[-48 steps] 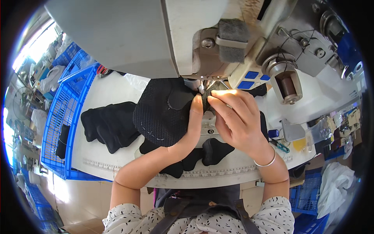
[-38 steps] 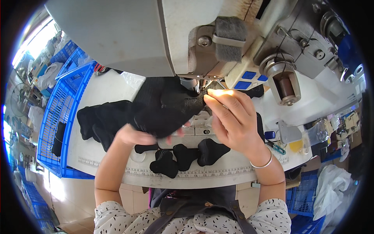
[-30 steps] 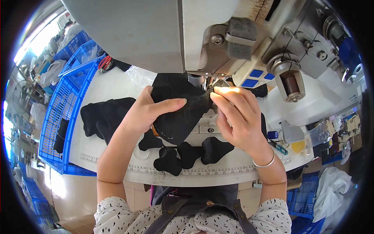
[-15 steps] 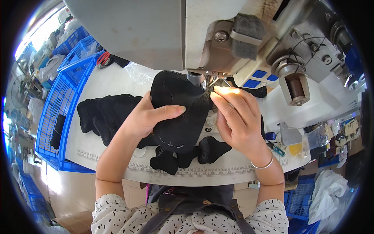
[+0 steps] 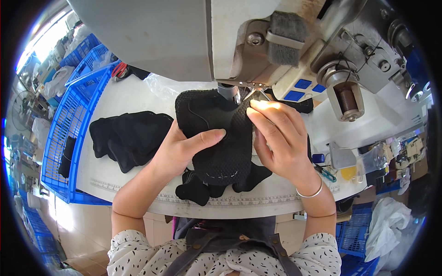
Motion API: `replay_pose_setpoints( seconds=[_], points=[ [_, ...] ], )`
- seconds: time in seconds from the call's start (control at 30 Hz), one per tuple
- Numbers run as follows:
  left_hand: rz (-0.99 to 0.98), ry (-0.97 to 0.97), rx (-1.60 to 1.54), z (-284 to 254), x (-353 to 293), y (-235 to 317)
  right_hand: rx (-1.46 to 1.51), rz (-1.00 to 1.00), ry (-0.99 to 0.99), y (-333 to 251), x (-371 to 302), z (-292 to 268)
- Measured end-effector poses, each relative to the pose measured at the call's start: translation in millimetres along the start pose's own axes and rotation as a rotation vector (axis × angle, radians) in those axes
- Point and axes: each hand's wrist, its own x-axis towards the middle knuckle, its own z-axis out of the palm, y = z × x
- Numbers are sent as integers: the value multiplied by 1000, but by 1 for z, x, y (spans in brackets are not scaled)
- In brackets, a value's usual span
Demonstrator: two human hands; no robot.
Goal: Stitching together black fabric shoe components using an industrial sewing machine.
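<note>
A black mesh fabric piece (image 5: 216,133) with pale stitch marks lies under the needle area (image 5: 246,94) of a large grey sewing machine (image 5: 193,37). My left hand (image 5: 182,147) grips its left edge, thumb across the cloth. My right hand (image 5: 278,138) presses the right edge with fingertips beside the lit needle; a thin bangle circles that wrist. More black cut pieces (image 5: 202,188) stick out below the held piece at the table's front.
A pile of black fabric pieces (image 5: 129,135) sits left on the white table (image 5: 115,99). Blue plastic crates (image 5: 69,119) stand further left. A ruler strip (image 5: 230,202) runs along the front edge. Small blue scissors (image 5: 324,172) and clutter lie right.
My left hand let go of the piece, swung out left, then came back and gripped its left side. The black piece now sits flatter under the needle; my right hand stayed put.
</note>
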Motion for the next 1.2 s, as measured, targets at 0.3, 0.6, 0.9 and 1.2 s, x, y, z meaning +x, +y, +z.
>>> replay_pose_setpoints(
  seconds=[0.3, 0.6, 0.9, 1.2],
  points=[
    [172, 43, 44, 14, -3, -14, 34, -2, -24, 6, 2, -9],
    [-23, 65, -128, 17, -8, -10, 670, 568, -73, -14, 4, -24],
    [411, 48, 192, 2, -14, -30, 799, 666, -185, -25, 4, -14],
    [113, 41, 53, 13, -6, -9, 819, 687, -194, -23, 4, -14]
  ],
)
